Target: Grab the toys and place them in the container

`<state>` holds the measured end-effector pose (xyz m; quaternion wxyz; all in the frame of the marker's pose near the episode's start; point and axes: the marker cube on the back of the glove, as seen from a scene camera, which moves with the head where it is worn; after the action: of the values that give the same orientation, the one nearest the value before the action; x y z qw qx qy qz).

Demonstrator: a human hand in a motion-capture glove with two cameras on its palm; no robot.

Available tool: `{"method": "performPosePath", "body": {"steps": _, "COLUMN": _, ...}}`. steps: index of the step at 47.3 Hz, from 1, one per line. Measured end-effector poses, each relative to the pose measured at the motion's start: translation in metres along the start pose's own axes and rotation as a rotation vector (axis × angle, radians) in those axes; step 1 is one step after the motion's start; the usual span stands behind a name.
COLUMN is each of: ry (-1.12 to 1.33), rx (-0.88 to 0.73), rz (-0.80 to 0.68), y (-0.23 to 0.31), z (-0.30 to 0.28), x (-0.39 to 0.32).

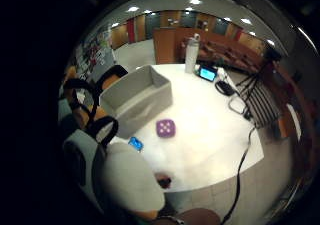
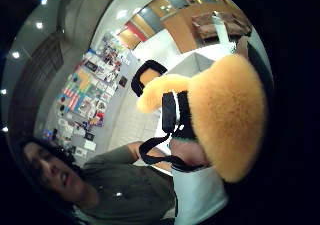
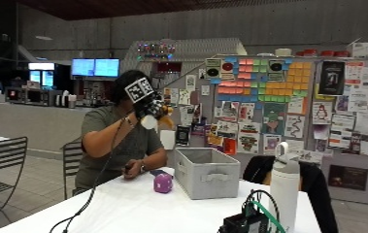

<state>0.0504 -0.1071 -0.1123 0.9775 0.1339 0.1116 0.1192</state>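
In the outside view my gloved right hand is raised high above the table, near head height, and grips an orange and white plush toy. The same plush toy fills much of the thumb side palm view, close to the palm. Below on the white table stands an open grey fabric container, seen from above as a container with nothing visible inside. A purple die sits on the table beside it, and a small blue toy lies near the die.
The person's bare left hand rests at the table's edge. A tall white bottle and a small device with cables stand at the table's other end. A black chair is off to the side.
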Motion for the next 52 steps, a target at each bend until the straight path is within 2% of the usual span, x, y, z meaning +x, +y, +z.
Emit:
{"method": "performPosePath", "body": {"steps": 1, "ry": -0.002, "rx": 0.009, "rz": 0.093, "y": -0.017, "z": 0.001, "x": 0.0}}
{"method": "performPosePath", "body": {"steps": 3, "ry": -0.012, "rx": 0.036, "rz": 0.184, "y": -0.049, "z": 0.004, "x": 0.006}}
{"method": "performPosePath", "body": {"steps": 9, "ry": -0.048, "rx": 0.123, "rz": 0.251, "y": -0.128, "z": 0.015, "x": 0.022}}
{"method": "performPosePath", "body": {"steps": 11, "ry": -0.046, "rx": 0.138, "rz": 0.246, "y": -0.148, "z": 0.02, "x": 0.03}}
{"method": "performPosePath", "body": {"steps": 15, "ry": -0.012, "rx": 0.15, "rz": 0.136, "y": -0.178, "z": 0.032, "x": 0.052}}
{"method": "performPosePath", "body": {"steps": 19, "ry": -0.017, "rx": 0.153, "rz": 0.345, "y": -0.208, "z": 0.041, "x": 0.079}}
{"method": "performPosePath", "body": {"steps": 24, "ry": -0.065, "rx": 0.044, "rz": 0.446, "y": -0.222, "z": 0.058, "x": 0.093}}
{"method": "performPosePath", "body": {"steps": 29, "ry": -0.133, "rx": -0.079, "rz": 0.464, "y": -0.222, "z": 0.073, "x": 0.092}}
{"method": "performPosePath", "body": {"steps": 40, "ry": -0.052, "rx": -0.139, "rz": 0.444, "y": -0.193, "z": 0.076, "x": 0.1}}
{"method": "performPosePath", "body": {"steps": 44, "ry": -0.052, "rx": -0.181, "rz": 0.435, "y": -0.162, "z": 0.078, "x": 0.102}}
{"method": "performPosePath", "body": {"steps": 52, "ry": -0.051, "rx": -0.257, "rz": 0.418, "y": -0.062, "z": 0.1, "x": 0.118}}
